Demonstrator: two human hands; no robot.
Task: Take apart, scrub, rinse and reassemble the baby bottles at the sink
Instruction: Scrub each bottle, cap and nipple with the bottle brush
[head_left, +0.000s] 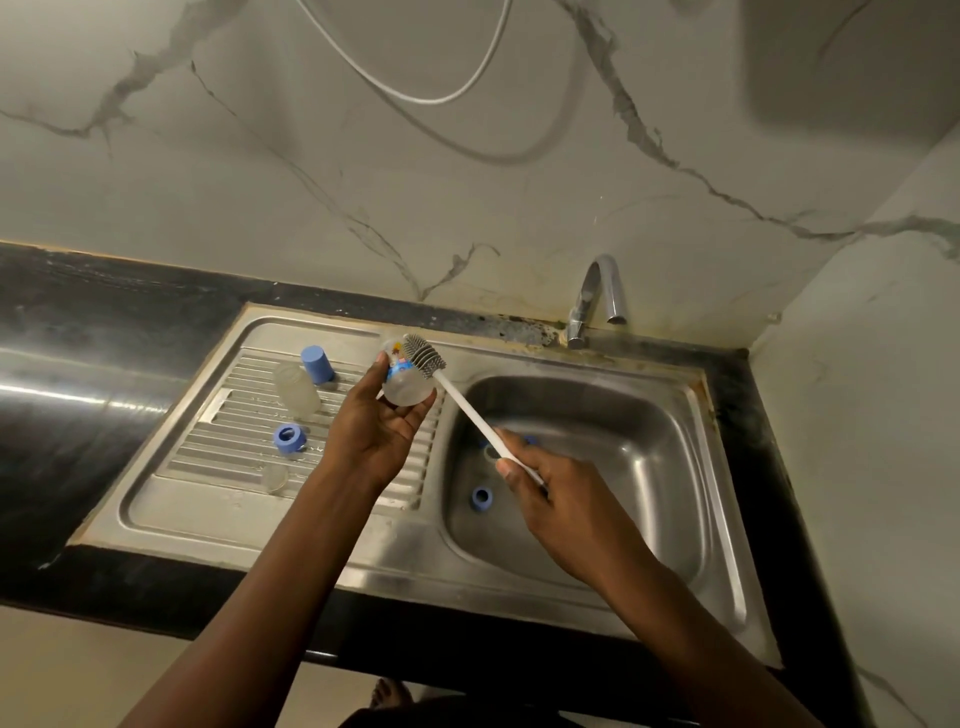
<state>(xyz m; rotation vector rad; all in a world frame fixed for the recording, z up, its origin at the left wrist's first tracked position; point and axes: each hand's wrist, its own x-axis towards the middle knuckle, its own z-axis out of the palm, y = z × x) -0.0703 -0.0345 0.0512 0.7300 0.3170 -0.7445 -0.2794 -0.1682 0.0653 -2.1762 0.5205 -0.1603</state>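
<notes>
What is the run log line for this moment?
phase: scrub | left hand: holds bottle | right hand: grips brush, head at bottle | drainboard: second bottle, blue cap, blue ring | tap: no flow

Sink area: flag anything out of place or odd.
A blue bottle ring lies loose in the basin, while a second ring sits on the drainboard. The seam beside the tap shows dark grime.

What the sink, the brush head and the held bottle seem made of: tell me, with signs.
The sink: steel, it seems, brushed and shiny; grey metallic glints. The brush head: probably silicone or rubber, matt grey; thick separate ribs, not hairs. The bottle in the left hand: likely clear plastic; see-through, with a printed label.
</notes>
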